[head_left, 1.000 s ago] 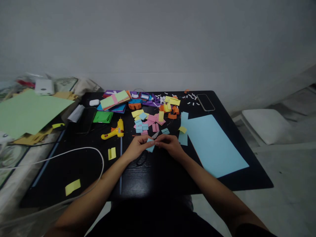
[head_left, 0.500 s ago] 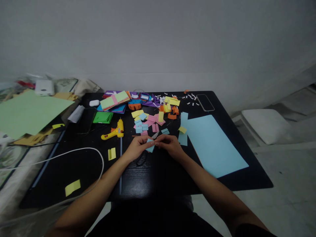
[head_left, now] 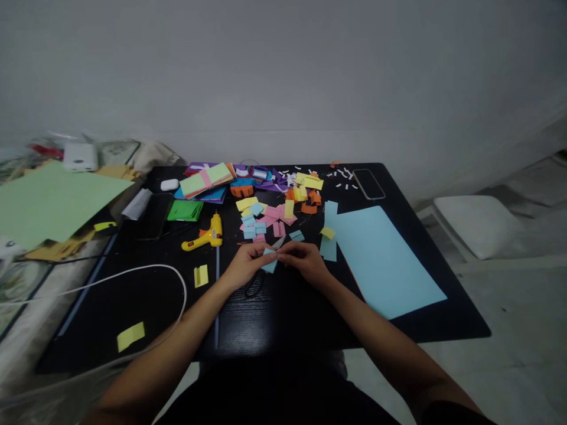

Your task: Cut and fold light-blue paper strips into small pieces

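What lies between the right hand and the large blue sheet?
In the head view, a blue paper strip lies between the right hand and the large sheet, with a small yellow piece on it.

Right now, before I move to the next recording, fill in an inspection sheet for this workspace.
Surface: black table, sheen near the front edge.
Items at the hands: small blue paper piece; scissors lying close by.
Clutter: coloured paper cuttings, yellow glue gun, large blue sheet, phone.
Grip: left hand pinches the small piece; right hand at its edge, pinch unclear.
Cables: white cable, looped at table's left.
Surroundings: pale wall behind; white seat at right.
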`<action>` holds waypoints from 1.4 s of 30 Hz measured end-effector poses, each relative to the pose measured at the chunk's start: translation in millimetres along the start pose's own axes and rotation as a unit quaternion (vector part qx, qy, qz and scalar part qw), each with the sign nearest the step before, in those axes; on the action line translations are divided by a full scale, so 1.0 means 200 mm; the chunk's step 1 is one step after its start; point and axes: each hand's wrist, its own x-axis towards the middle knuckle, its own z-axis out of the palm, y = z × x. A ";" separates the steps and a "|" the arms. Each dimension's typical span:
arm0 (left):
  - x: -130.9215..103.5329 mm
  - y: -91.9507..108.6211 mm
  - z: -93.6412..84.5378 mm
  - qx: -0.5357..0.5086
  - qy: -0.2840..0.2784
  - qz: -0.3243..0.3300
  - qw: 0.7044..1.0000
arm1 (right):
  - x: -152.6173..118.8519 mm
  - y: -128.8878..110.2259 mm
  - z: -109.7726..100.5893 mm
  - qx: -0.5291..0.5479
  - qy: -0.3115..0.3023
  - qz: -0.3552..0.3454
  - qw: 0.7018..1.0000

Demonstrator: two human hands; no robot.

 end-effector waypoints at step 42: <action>0.00 -0.01 0.00 -0.002 0.003 0.015 1.000 | -0.01 0.00 -0.01 0.019 -0.018 -0.003 1.000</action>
